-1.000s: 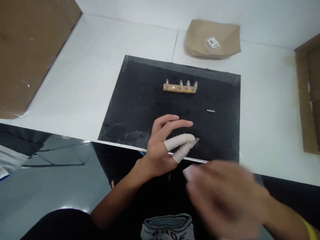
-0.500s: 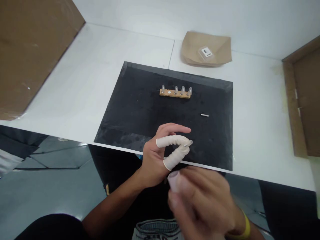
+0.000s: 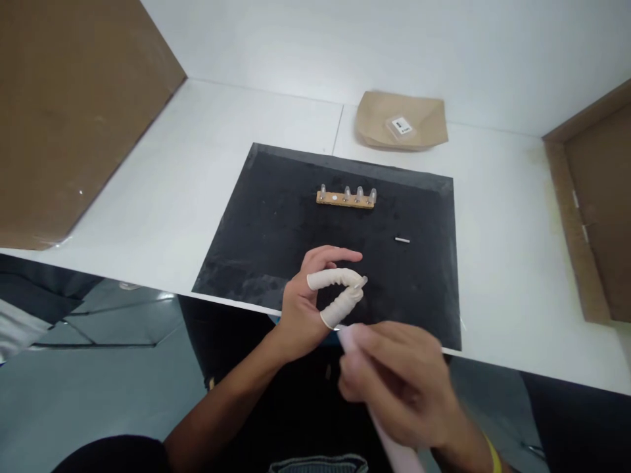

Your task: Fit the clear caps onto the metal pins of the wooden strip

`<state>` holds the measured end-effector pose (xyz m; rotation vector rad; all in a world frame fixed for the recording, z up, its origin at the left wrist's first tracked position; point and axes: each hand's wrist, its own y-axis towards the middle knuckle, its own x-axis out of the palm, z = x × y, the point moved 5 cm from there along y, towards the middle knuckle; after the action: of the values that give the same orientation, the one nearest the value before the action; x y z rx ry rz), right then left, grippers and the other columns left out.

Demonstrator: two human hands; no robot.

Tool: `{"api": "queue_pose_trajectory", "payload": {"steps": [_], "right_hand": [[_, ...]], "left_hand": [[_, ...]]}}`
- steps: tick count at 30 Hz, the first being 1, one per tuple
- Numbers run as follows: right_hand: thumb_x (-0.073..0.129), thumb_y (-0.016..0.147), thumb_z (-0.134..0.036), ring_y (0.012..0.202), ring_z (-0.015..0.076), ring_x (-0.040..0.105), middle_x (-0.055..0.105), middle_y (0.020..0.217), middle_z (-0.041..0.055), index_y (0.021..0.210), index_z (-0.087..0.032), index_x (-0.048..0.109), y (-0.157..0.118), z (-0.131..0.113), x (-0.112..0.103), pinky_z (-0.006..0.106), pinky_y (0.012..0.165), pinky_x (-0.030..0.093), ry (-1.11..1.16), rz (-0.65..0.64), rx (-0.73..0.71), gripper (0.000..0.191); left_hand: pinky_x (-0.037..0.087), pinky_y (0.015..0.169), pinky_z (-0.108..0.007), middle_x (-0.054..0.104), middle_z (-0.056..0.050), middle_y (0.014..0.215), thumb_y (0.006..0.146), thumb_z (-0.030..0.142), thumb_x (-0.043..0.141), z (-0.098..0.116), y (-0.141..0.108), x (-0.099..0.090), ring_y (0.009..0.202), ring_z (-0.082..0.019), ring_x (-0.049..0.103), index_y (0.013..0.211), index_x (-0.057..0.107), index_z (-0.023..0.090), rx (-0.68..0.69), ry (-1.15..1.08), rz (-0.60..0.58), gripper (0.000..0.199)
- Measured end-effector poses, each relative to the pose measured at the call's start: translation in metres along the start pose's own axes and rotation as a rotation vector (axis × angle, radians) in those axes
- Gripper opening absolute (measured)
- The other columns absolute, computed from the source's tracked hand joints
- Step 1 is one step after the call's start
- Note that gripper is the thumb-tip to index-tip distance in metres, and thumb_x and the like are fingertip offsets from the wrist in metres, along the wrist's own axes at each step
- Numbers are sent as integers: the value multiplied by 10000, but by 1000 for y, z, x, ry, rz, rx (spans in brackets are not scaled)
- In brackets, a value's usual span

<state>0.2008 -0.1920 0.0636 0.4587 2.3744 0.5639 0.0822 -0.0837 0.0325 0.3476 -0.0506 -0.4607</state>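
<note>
Currently, both hands work near the close edge of the black mat (image 3: 276,210). Clock directions are read from the mat's centre, with 12 o'clock away from the person.

Left hand (image 3: 302,309): positioned at 6 to 7 o'clock. The thumb and index finger, both in white finger covers (image 3: 340,307), pinch a small clear piece (image 3: 363,281). The piece projects from the fingertips at 4 to 5 o'clock, tilted. The remaining fingers are extended loosely.

Right hand (image 3: 399,374): positioned at 5 o'clock. The fingers grip a pale strip (image 3: 347,337), which appears to run through the grasp and emerge below the hand. Its front tip lies near the left thumb; contact between them cannot be confirmed. The strip's exact nature cannot be told.

Surroundings: a tan board (image 3: 340,203) lies at 1 o'clock, carrying four upright clear caps (image 3: 359,192) and one white spot (image 3: 334,197). A thin metal pin (image 3: 402,240) lies at 3 o'clock. Farther out at 1 o'clock, a brown paper tray (image 3: 367,121) holds a labelled clear case (image 3: 401,126).

Step in hand, by judgement: steadying the clear piece in the left pinch with the strip held ready beside it. Any following move likely calls for light, even finger pressure and careful control of the strip's tip.
</note>
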Motion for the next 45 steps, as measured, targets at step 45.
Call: {"api": "queue_pose_trajectory", "payload": {"steps": [45], "right_hand": [[654,943,-133,830,117,726,685,968,19,983,-227,684,-29,51,10,204,729,612,-115,138,106,107]], "left_hand": [[325,1169,-565,718,-18,1368,846,225,824,-86,148,-34,1357,-300,522,930,798,273,-23,740,-214,100]]}}
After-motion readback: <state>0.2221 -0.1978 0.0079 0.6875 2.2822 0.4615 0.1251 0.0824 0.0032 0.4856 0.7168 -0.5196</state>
